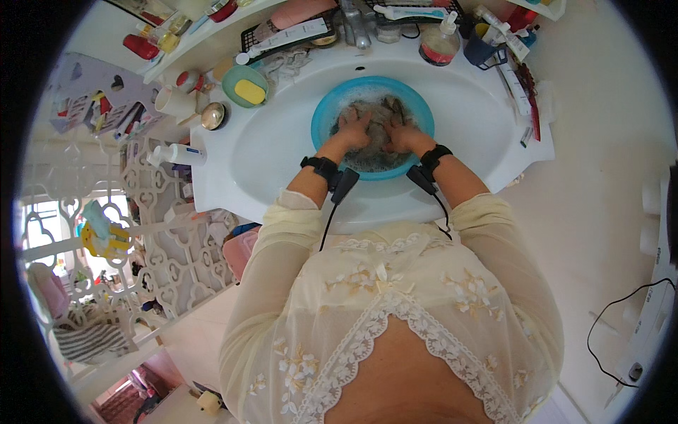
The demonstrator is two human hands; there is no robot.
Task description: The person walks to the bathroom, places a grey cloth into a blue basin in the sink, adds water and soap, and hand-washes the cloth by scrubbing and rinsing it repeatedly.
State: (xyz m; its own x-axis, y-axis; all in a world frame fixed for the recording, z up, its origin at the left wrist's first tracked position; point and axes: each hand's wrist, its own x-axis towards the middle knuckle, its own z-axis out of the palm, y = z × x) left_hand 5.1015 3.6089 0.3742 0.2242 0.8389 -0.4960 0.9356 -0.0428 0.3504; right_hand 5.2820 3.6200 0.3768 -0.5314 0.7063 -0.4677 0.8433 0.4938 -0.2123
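Observation:
A round blue plastic basin (320, 127) stands in a white washbasin (466, 116). Inside it lies dark wet cloth (377, 132) in cloudy, sudsy water, with foam along the far side. My left hand (354, 129) rests on the cloth at the left, fingers spread and partly under water. At the right, my right hand (405, 135) presses on the same cloth, its fingertips partly hidden by the water. Neither hand shows a clear grip. Each wrist wears a black strap with a small device and a cable.
Along the washbasin's rim stand a green soap dish (230, 85) with yellow soap (250, 91), a metal faucet (357, 29), a pump bottle (440, 45) and a dark mug (483, 49). A white bottle (183, 154) lies at the left edge.

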